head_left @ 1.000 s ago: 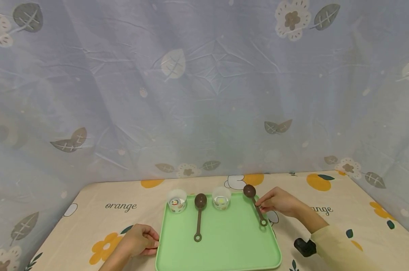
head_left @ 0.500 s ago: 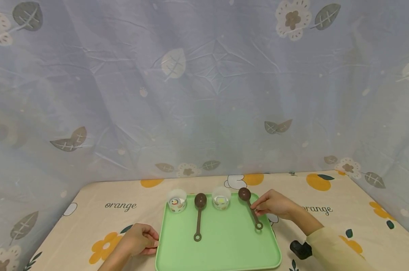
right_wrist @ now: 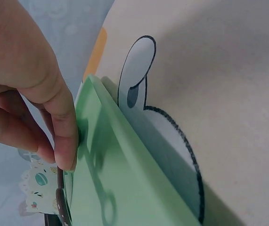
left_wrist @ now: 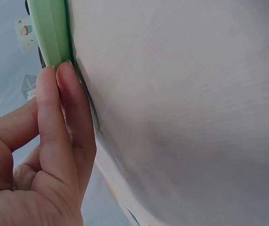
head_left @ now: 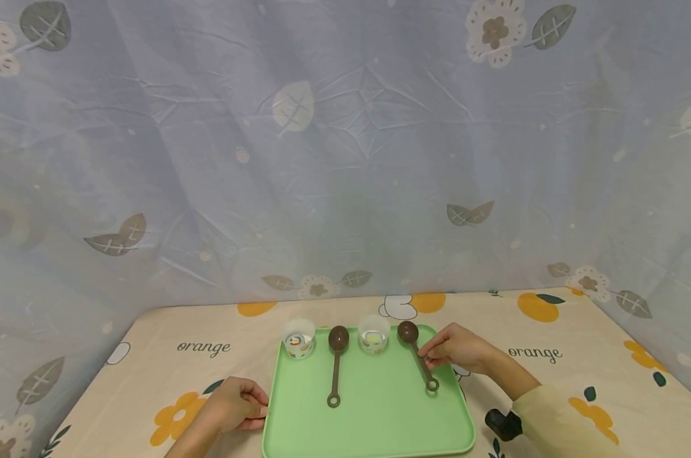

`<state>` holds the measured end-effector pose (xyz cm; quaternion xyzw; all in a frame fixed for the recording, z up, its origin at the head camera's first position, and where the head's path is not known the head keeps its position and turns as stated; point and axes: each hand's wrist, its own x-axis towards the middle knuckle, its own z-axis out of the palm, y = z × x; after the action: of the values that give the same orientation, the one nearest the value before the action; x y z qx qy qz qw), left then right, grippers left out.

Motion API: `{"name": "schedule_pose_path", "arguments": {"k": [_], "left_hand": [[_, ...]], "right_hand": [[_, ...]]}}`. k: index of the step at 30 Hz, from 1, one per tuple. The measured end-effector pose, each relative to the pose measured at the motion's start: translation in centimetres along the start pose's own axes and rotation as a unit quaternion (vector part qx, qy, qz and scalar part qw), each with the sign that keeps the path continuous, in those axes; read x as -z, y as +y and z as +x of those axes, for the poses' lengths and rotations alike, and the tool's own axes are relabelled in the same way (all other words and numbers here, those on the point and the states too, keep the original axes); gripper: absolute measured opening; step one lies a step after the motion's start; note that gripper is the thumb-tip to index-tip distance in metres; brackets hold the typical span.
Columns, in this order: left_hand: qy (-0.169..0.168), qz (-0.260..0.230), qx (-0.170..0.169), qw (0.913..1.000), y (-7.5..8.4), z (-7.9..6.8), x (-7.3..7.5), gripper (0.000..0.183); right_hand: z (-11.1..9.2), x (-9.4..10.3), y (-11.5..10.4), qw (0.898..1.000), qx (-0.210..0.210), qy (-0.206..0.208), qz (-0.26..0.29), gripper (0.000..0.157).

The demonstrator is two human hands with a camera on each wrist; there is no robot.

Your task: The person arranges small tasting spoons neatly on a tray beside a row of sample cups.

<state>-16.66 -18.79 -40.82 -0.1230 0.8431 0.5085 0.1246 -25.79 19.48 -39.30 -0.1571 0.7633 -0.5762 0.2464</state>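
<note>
My right hand (head_left: 457, 348) pinches the handle of a brown long-handled spoon (head_left: 408, 332) over the right part of a green tray (head_left: 397, 413). The spoon's rounded bowl faces up as a dome, and its ring end slants towards me and right. In the right wrist view its shadow falls on the tray, beside my fingers (right_wrist: 64, 141). A second brown spoon (head_left: 338, 339) lies lengthwise between two small patterned cups, one at the tray's back left corner (head_left: 299, 340) and one at the back middle (head_left: 373, 337). My left hand (head_left: 237, 406) touches the tray's left edge with its fingertips (left_wrist: 68, 75).
The tray rests on a tablecloth (head_left: 208, 324) printed with oranges, leaves and lettering. A pale curtain (head_left: 345, 159) hangs behind the table and at both sides. A black device (head_left: 502, 424) sits under my right wrist.
My right hand has carried its spoon left and slightly towards me, from the tray's right edge to a place nearer the middle cup. The left hand and tray stay put.
</note>
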Motion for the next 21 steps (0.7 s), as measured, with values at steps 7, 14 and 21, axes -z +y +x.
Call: {"name": "schedule_pose_path", "arguments": {"k": [7, 14, 21], "left_hand": [[-0.004, -0.004, -0.003, 1.0000, 0.07, -0.06, 0.08, 0.011], [-0.015, -0.006, -0.021, 0.9996, -0.03, -0.16, 0.22, 0.011], [-0.010, -0.002, -0.012, 0.9999, 0.04, -0.18, 0.15, 0.010]], "right_hand": [[0.13, -0.19, 0.07, 1.000, -0.004, 0.001, 0.005, 0.020], [0.15, -0.38, 0.09, 1.000, -0.004, 0.001, 0.000, 0.020], [0.13, -0.63, 0.07, 1.000, -0.004, 0.000, -0.002, 0.019]]}}
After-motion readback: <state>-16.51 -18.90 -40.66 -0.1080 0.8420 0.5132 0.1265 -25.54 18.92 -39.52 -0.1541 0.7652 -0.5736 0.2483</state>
